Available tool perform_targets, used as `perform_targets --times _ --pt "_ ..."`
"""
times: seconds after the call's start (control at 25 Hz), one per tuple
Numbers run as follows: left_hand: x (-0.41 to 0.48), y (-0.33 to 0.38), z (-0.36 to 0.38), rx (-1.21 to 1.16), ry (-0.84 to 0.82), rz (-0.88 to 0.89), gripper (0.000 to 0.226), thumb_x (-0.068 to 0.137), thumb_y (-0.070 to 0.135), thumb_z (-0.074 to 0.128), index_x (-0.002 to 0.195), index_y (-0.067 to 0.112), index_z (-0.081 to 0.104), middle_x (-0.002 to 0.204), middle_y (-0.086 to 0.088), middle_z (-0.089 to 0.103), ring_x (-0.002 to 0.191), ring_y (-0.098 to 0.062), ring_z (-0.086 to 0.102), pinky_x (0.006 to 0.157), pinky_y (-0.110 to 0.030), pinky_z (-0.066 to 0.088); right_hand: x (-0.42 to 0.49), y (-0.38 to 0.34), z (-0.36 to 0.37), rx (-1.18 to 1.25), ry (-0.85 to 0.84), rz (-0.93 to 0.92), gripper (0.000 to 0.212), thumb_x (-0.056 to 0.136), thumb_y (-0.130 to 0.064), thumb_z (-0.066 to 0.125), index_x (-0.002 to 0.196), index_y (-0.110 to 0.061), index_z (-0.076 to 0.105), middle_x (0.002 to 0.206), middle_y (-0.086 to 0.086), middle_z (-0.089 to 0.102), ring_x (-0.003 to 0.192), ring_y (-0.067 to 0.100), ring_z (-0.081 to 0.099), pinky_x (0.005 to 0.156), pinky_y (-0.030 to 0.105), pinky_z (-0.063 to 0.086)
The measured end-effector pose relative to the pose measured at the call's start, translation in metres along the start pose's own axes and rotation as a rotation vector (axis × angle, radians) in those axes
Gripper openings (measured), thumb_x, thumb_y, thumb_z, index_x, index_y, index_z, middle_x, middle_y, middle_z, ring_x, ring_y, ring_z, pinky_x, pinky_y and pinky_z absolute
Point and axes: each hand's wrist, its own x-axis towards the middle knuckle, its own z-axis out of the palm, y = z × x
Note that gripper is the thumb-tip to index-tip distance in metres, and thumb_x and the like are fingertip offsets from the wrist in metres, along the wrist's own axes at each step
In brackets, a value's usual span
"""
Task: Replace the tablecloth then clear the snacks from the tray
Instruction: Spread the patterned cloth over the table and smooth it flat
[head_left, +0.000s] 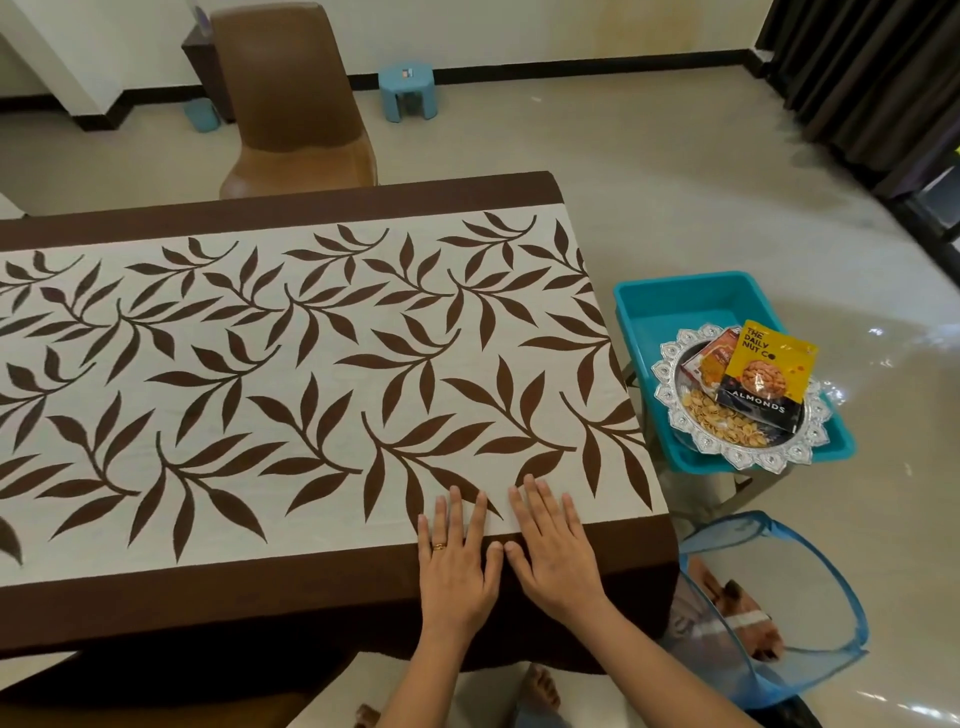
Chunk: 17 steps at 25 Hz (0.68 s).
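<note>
A cream tablecloth (291, 364) with brown leaves and a dark brown border covers the table. My left hand (457, 561) and my right hand (556, 551) lie flat on it side by side near the front right corner, fingers spread, holding nothing. To the right of the table, an ornate silver tray (675, 410) rests on a turquoise bin (670, 306). The tray holds a yellow and black almonds packet (763, 379), a red snack packet (714, 353) and a clear packet of yellow snacks (722, 421).
A blue mesh laundry basket (810, 613) with cloth inside stands on the floor by the table's front right corner. A brown chair (291, 109) stands behind the table. A small blue stool (408, 91) is by the far wall. Dark curtains (872, 78) hang at the right.
</note>
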Motion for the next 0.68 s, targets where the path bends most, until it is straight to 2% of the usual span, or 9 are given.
perform_targets --times 0.2,0.36,0.48,0.56,0.68 --pt "0.005 -0.007 -0.003 -0.05 0.042 -0.042 0.057 0.098 0.043 0.025 0.153 0.031 0.014 0.16 -0.006 0.014 0.148 -0.021 0.009 0.117 -0.046 0.006 0.009 0.001 -0.003 0.032 -0.024 -0.03 0.061 0.099 -0.041 0.026 0.154 -0.016 0.013 0.161 0.005 0.007 0.149 0.019 0.005 0.117 0.042 0.005" --pt "0.004 -0.027 -0.009 0.026 0.043 -0.131 0.062 0.096 0.052 0.024 0.153 0.032 0.012 0.161 -0.005 0.008 0.148 -0.023 0.006 0.118 -0.045 -0.004 0.016 0.019 -0.007 0.006 -0.082 -0.093 0.064 0.099 -0.049 0.025 0.154 -0.023 0.005 0.162 -0.001 -0.001 0.148 0.013 -0.006 0.118 0.043 0.003" --pt "0.003 -0.026 -0.01 0.047 0.002 -0.144 0.064 0.095 0.055 0.024 0.153 0.031 0.011 0.161 -0.006 0.004 0.148 -0.025 0.005 0.117 -0.049 -0.003 0.018 0.02 -0.015 0.057 -0.073 -0.135 0.064 0.099 -0.051 0.023 0.154 -0.025 0.004 0.161 -0.003 -0.004 0.147 0.01 -0.01 0.12 0.043 0.003" --pt "0.007 -0.019 -0.013 0.024 0.004 -0.159 0.065 0.094 0.055 0.025 0.153 0.028 0.016 0.161 -0.008 0.007 0.148 -0.026 0.008 0.118 -0.049 0.0 0.025 0.025 -0.025 0.143 -0.01 -0.073 0.063 0.098 -0.048 0.024 0.154 -0.023 0.007 0.161 -0.003 -0.003 0.147 0.01 -0.009 0.121 0.042 0.001" --pt "0.031 -0.014 -0.018 -0.004 0.04 -0.092 0.065 0.093 0.055 0.027 0.152 0.027 0.019 0.16 -0.008 0.013 0.147 -0.025 0.01 0.119 -0.049 0.006 0.054 0.058 -0.041 0.103 0.108 0.173 0.065 0.096 -0.048 0.016 0.154 -0.02 0.006 0.161 0.001 -0.005 0.147 0.015 -0.012 0.119 0.039 -0.004"
